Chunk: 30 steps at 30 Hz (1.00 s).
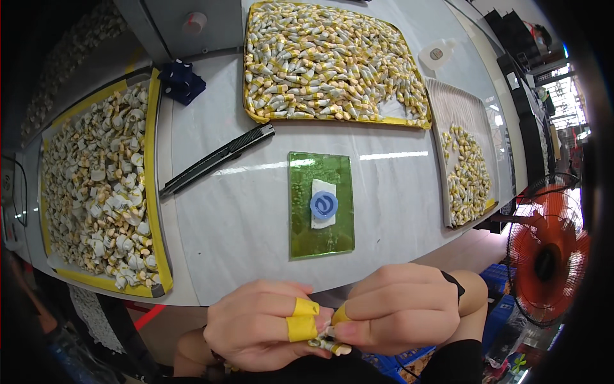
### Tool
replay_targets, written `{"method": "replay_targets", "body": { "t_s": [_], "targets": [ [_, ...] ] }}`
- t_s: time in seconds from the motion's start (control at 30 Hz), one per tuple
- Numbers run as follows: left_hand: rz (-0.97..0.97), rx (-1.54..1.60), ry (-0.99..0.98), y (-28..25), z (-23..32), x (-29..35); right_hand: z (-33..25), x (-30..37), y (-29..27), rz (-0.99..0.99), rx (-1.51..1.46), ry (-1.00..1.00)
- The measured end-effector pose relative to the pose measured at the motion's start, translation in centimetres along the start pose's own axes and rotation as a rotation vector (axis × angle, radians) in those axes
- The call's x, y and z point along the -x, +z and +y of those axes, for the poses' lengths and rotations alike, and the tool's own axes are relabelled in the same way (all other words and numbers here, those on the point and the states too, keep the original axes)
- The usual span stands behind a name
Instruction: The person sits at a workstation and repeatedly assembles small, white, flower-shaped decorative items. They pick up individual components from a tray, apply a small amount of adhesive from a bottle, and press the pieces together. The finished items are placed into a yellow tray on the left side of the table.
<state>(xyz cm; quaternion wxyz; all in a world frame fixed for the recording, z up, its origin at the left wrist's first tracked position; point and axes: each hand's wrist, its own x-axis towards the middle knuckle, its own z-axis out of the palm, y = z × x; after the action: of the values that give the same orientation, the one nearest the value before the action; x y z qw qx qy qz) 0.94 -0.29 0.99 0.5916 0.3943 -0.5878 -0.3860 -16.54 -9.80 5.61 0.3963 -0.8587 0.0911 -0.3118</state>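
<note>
Near the table's front edge, my left hand (pixel 259 325) and my right hand (pixel 404 312) meet with fingers pinched together. Yellow tape wraps fingers of my left hand, and a bit of yellow shows on a right fingertip too. Between them is a small white piece with a yellow band (pixel 330 346), its pale tan end sticking out below; the fingers hide part of it. My left hand's fingers curl around it, while my right thumb and finger press at its top. Beyond my hands lies a green glass plate (pixel 322 246), bearing a white pad (pixel 323 224) and a round blue silicone mould (pixel 324 205).
A large yellow-edged tray (pixel 256 118) of similar pieces sits at the back. Another tray (pixel 163 256), full of white pieces, stands left; a paler tray (pixel 441 109) stands right. A black utility knife (pixel 217 160) lies between. An orange fan (pixel 549 256) stands beyond the right edge.
</note>
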Motion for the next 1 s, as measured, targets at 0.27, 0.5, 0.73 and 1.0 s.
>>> {"method": "replay_targets", "body": {
  "t_s": [0.27, 0.5, 0.73, 1.0],
  "targets": [
    [0.078, -0.045, 0.062, 0.6, -0.5, 0.6, -0.4, 0.3, 0.0, 0.017, -0.022, -0.005],
    [0.054, 0.896, -0.477, 0.4, -0.1, 1.4, 1.0, -1.0, -1.3, -0.028, -0.298, 0.212],
    [-0.069, 1.029, -0.589, 0.4, -0.2, 1.2, 1.3, -0.8, -1.0, -0.168, -0.469, 0.263],
    [-0.063, 1.020, -0.602, 0.7, 0.1, 1.2, 1.5, -0.9, -1.1, -0.258, -0.410, 0.248]
  ]
}}
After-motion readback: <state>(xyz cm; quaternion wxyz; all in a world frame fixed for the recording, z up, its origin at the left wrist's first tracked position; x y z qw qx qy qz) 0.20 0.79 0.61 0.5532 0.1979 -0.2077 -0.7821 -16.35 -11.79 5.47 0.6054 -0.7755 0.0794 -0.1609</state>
